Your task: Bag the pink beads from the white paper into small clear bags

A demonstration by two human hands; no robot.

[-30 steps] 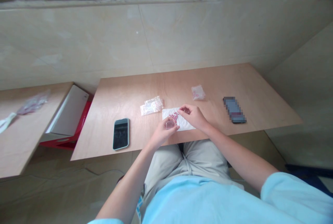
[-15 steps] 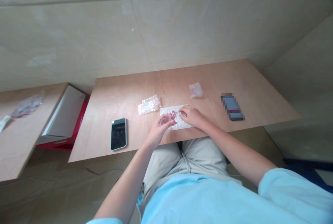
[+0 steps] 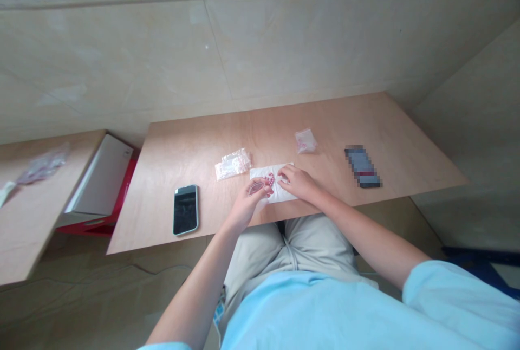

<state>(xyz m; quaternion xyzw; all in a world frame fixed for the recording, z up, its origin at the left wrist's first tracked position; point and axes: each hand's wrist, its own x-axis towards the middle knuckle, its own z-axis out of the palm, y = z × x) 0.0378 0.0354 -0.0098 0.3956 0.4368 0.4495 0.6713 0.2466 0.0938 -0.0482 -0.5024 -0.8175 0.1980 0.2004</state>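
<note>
Left hand [image 3: 245, 200] pinches a small clear packet [image 3: 255, 188] over near left of white sheet [image 3: 281, 194], red beads [image 3: 270, 179] on sheet's left half, right hand [image 3: 299, 182] just right of them, fingers curled narrow, cannot tell if gripping anything

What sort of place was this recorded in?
Probably a plain indoor room used for light handwork: a tiled wall behind a wooden table with small red pieces on a white sheet.
</note>
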